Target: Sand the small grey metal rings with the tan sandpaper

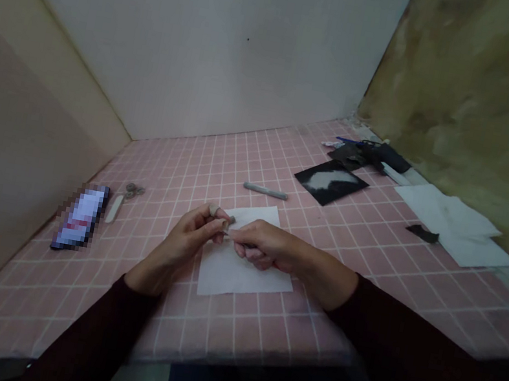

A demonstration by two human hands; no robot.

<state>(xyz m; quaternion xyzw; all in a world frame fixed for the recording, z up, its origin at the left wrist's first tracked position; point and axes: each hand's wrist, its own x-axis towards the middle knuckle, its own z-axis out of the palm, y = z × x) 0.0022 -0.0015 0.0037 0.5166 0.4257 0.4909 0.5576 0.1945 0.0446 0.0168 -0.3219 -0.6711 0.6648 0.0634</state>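
Both my hands meet above a white sheet of paper point(247, 286). My left hand point(196, 227) pinches a small grey piece point(231, 220) between thumb and forefinger; its exact kind is too small to tell. A pale wrap covers part of a finger on that hand. My right hand point(265, 243) is closed around a thin tool, mostly hidden in the fist, with its tip close to the left fingertips. Beyond the paper lies a grey rod point(265, 190).
A phone point(82, 218), a white strip point(114, 209) and several small grey rings point(134, 189) lie left. On the right are a black sheet with a white patch point(330, 181), dark scraps point(364, 154) and white papers point(451, 218). Walls bound the pink tiled tabletop point(179, 171).
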